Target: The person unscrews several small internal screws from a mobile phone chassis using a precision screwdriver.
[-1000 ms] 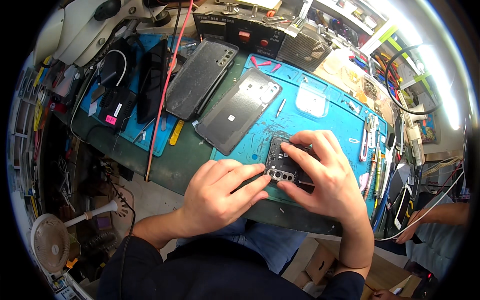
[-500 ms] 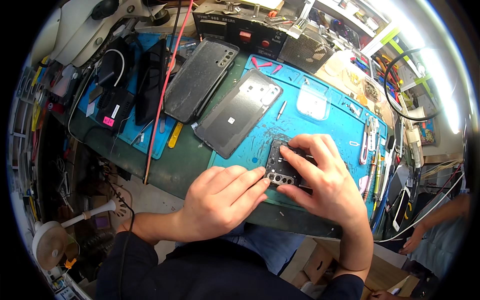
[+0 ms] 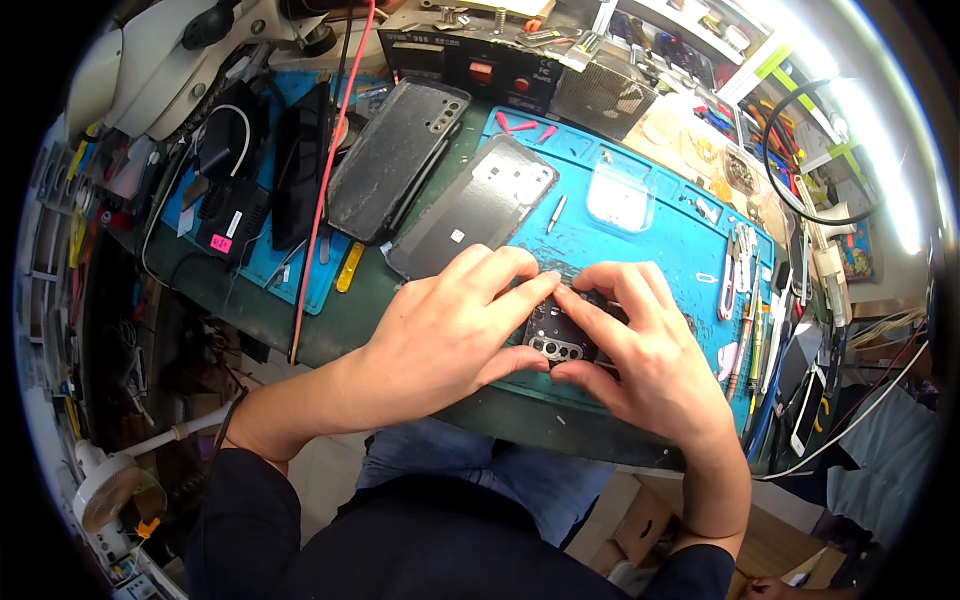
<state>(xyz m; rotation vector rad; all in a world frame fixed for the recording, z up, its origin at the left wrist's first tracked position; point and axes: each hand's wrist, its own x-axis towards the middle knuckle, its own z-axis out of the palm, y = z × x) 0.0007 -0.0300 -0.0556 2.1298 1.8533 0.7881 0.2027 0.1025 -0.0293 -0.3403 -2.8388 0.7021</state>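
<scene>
Phone, dark inner side up with a silvery camera strip at its near end, is on the near part of the blue mat, between both hands; clock directions run from it, 12 being away from the person. Left hand at 9, thumb and forefinger spread around the phone's left side, tips close to it; cannot tell if they grip. Right hand at 3, pinching the phone, thumb at the near edge, fingers over the far part. Index fingertips of both hands nearly meet at the phone's far end. Loose back cover at 11, just past the left hand, flat; dark handset beyond, same direction, off the mat. Small metal rod at 12; clear plastic box at 1; tweezers at 2, near the mat's right edge. Yellow tool at 10, on the green tabletop.
</scene>
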